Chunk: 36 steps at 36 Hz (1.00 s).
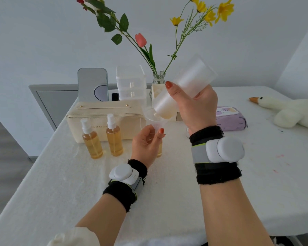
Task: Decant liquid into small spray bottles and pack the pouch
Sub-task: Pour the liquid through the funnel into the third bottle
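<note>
The right hand (194, 107) is wrapped round a large frosted bottle (183, 86), tilted mouth-down to the left so that the little amber liquid left in it pools at the low end, over a clear funnel (150, 115). The left hand (146, 144) pinches the funnel's narrow neck between thumb and fingers, steadying it above a small bottle (159, 148) that stands on the table (78, 174). The hand hides most of that bottle, so its fill level cannot be told. To the left, two spray bottles (92, 139) (114, 135) stand upright, capped with white pumps and nearly full of amber liquid, just in front of the cream pouch (103, 110). This looks like the third and last fill. The frosted bottle seems thin-walled and light now, likely to flex if squeezed, so a grip round its middle suits it. The funnel is light and top-heavy and would tip if the neck were let go. The small bottles are narrow and probably slick if dripped on, so they are best taken round the body below the pump. A pack of wipes (229, 118) lies to the right.
</note>
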Each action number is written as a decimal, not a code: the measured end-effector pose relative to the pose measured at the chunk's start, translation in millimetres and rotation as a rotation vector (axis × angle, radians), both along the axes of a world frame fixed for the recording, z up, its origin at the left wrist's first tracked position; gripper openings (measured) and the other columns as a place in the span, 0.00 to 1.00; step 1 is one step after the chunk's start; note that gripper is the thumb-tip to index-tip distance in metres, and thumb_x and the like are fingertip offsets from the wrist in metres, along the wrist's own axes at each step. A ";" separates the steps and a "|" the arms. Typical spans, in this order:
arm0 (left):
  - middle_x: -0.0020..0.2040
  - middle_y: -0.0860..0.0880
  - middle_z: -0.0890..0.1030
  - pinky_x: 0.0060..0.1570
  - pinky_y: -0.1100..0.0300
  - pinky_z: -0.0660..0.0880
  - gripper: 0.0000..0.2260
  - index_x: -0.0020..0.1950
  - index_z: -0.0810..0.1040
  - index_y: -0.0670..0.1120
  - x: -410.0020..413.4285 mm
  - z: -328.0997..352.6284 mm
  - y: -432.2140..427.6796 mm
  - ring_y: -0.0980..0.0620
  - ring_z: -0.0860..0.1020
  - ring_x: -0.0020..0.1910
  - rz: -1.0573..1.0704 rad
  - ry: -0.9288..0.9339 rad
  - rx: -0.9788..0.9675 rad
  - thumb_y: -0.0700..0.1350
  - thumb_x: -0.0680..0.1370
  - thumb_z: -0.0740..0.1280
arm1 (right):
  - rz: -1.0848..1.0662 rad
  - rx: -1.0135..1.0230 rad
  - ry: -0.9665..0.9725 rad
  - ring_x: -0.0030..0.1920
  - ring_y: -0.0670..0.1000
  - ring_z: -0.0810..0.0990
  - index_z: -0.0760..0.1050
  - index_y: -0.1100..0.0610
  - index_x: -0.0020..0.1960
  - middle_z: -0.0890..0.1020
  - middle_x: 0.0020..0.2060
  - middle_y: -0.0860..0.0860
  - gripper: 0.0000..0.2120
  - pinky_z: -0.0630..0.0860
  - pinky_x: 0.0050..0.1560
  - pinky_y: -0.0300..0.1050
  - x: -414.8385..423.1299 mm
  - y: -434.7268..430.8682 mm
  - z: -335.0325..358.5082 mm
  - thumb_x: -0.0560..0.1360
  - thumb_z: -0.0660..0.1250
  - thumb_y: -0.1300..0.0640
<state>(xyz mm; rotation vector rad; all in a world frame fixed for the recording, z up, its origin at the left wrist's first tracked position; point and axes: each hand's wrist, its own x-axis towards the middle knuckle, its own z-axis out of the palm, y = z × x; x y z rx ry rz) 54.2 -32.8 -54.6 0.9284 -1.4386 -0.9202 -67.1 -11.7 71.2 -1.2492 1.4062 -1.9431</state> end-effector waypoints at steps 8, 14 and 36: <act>0.43 0.42 0.85 0.50 0.35 0.79 0.17 0.50 0.78 0.33 0.8 -2.5 -1.3 0.47 0.85 0.48 0.014 -0.012 0.005 0.50 0.81 0.68 | 0.003 0.005 0.000 0.46 0.48 0.86 0.80 0.60 0.55 0.86 0.45 0.50 0.28 0.84 0.49 0.55 1.2 0.8 0.0 0.64 0.83 0.44; 0.45 0.41 0.85 0.50 0.35 0.79 0.19 0.51 0.78 0.33 1.0 0.6 0.8 0.45 0.85 0.47 0.015 -0.013 0.001 0.52 0.79 0.68 | 0.008 -0.015 -0.016 0.46 0.46 0.86 0.79 0.59 0.56 0.87 0.46 0.49 0.27 0.85 0.48 0.53 0.7 2.0 -0.1 0.64 0.83 0.47; 0.45 0.34 0.83 0.51 0.34 0.78 0.23 0.52 0.76 0.29 2.1 6.4 4.0 0.52 0.86 0.49 -0.005 0.000 0.032 0.52 0.78 0.68 | -0.009 -0.039 -0.018 0.46 0.44 0.86 0.79 0.59 0.56 0.87 0.45 0.48 0.26 0.84 0.44 0.44 1.9 2.3 -0.8 0.65 0.83 0.48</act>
